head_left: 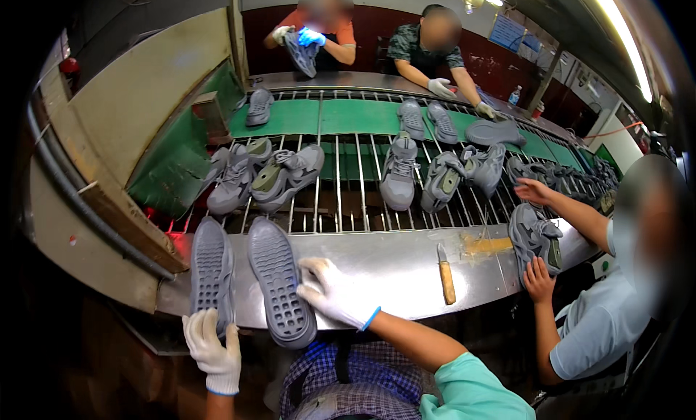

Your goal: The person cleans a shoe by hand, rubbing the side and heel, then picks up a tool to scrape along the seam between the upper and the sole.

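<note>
Two grey shoe soles lie tread-up on the steel ledge [391,268] in front of me. My left hand [212,347], in a white glove, touches the near end of the left sole [211,271]. My right hand [330,289], also gloved in white, rests on the right edge of the right sole [280,282], fingers spread against it. Neither hand lifts anything. Beyond the ledge, several grey sneakers [279,177] sit on a rod conveyor [348,195].
A knife with a wooden handle [446,275] lies on the ledge right of my hands. A person at the right holds a grey sneaker [535,239]. Two people stand across the line; one holds a shoe [301,54]. Green belt [341,117] carries more soles.
</note>
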Tool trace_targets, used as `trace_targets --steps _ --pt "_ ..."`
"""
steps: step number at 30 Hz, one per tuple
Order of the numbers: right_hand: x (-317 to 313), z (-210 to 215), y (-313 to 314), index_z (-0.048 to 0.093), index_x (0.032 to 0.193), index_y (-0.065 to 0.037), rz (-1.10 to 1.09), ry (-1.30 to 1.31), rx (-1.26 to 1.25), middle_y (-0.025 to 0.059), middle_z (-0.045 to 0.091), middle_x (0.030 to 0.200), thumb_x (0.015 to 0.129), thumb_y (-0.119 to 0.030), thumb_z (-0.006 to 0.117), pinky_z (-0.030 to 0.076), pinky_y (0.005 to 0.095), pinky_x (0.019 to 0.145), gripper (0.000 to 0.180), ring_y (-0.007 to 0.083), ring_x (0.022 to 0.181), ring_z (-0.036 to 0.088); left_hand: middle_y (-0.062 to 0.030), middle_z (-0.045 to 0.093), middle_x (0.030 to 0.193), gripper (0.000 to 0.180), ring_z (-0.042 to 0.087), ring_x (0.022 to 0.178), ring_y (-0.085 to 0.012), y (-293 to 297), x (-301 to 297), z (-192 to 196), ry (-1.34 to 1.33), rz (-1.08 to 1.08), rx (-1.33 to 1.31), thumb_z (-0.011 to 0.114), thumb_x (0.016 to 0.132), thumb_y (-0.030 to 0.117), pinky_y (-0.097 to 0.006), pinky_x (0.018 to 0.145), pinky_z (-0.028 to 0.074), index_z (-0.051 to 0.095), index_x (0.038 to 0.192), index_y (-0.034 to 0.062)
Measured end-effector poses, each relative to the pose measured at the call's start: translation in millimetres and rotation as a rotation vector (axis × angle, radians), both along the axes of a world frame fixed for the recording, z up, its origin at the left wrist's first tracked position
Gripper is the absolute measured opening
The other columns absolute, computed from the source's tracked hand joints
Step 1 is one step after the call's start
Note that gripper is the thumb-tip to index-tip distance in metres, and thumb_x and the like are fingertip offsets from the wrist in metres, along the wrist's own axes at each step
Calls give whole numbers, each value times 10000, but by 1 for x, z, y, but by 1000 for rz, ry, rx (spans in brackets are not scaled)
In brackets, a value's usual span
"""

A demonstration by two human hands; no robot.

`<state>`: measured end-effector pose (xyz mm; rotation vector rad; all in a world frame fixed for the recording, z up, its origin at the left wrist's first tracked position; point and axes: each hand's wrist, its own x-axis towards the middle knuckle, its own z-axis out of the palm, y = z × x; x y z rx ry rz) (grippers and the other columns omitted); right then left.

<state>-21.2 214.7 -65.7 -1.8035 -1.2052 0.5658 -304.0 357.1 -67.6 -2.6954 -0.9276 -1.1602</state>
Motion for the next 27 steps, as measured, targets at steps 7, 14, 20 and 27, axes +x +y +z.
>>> trace_targets --steps 7,14,20,27 --pt "126 -12 61 410 1607 -38 -249 -138 -131 265 532 1538 955 -427 744 484 452 1163 830 405 1374 594 -240 584 1386 530 608 1286 -381 -14 91 -32 -433 -388 -811 793 914 198 -448 1119 496 617 1326 -86" --pt "213 -4 184 315 1626 37 -350 -422 -81 316 454 1588 727 -632 888 416 516 1212 1258 464 1466 473 -288 605 1373 514 626 1284 -411 0 109 -47 -331 -327 -846 800 849 150 -482 1103 520 638 1271 -94" --pt "216 13 272 645 1399 16 -153 -222 -82 296 675 1368 824 -771 700 390 541 1189 977 418 1410 556 -240 660 1327 409 649 1240 -410 0 107 -39 -330 -317 -791 775 868 138 -500 1083 517 681 1219 -49" --pt "245 -41 292 727 1090 -15 -663 641 487 107 739 919 1057 -558 602 566 373 789 559 205 817 706 -239 664 1348 362 664 1237 -413 8 109 -47 -311 -396 -776 758 881 130 -497 1076 533 699 1188 -52"
